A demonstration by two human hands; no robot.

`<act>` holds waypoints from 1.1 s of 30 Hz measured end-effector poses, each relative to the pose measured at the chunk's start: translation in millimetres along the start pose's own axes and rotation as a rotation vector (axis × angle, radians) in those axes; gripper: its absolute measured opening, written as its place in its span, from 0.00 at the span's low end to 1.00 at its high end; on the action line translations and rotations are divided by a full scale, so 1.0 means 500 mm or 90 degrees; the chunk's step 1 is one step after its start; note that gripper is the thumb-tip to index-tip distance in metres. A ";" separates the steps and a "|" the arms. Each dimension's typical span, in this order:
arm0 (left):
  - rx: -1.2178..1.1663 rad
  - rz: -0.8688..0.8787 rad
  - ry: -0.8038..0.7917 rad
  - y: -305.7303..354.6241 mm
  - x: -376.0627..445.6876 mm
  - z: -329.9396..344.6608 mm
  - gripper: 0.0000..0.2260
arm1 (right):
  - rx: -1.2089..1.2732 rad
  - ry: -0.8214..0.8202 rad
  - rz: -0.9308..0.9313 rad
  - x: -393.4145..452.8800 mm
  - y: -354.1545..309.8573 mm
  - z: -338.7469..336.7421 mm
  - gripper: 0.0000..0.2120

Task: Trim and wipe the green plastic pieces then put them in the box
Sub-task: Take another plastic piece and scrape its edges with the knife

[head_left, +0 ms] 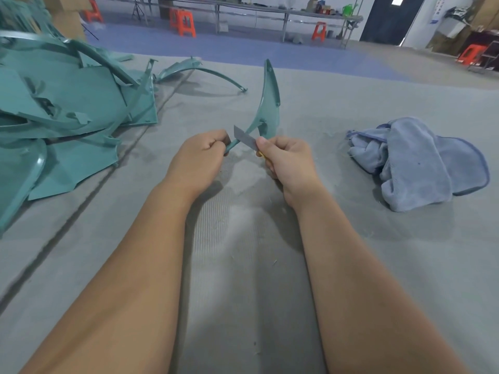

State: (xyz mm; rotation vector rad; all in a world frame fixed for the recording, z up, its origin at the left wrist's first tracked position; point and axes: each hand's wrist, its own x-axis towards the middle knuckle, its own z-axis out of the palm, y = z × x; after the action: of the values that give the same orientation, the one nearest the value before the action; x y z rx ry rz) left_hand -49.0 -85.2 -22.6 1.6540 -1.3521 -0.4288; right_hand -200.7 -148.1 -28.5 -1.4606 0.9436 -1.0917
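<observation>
My left hand [198, 157] grips the thin lower end of a curved, pointed green plastic piece [268, 103], which stands up over the grey table with its tip pointing away from me. My right hand [286, 160] holds a utility knife by its yellow handle, thumb on top. The grey knife blade [244, 138] lies against the piece's narrow stem, between my two hands. A crumpled blue cloth [415, 163] lies on the table to the right of my right hand. No box is in view.
A large pile of green plastic pieces [62, 112] fills the table's left side, and a long curved green strip [199, 70] lies behind it. The grey felt table top [243, 265] stretches under my arms. Orange stools and long benches stand far behind.
</observation>
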 end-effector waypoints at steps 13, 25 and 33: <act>0.052 0.027 -0.029 -0.009 -0.022 -0.016 0.12 | 0.274 0.171 0.037 0.008 -0.003 -0.018 0.14; 0.202 0.145 0.051 0.012 -0.008 -0.002 0.18 | 0.091 -0.020 0.002 -0.009 -0.013 -0.007 0.15; 0.212 0.122 0.083 0.009 -0.015 0.014 0.12 | -0.003 -0.035 -0.057 -0.016 -0.005 0.000 0.17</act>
State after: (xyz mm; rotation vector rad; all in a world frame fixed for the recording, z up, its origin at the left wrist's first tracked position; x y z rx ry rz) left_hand -59.4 -81.3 -24.4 1.7617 -1.5260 0.0207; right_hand -202.7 -140.3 -27.4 -1.5418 0.8500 -1.1082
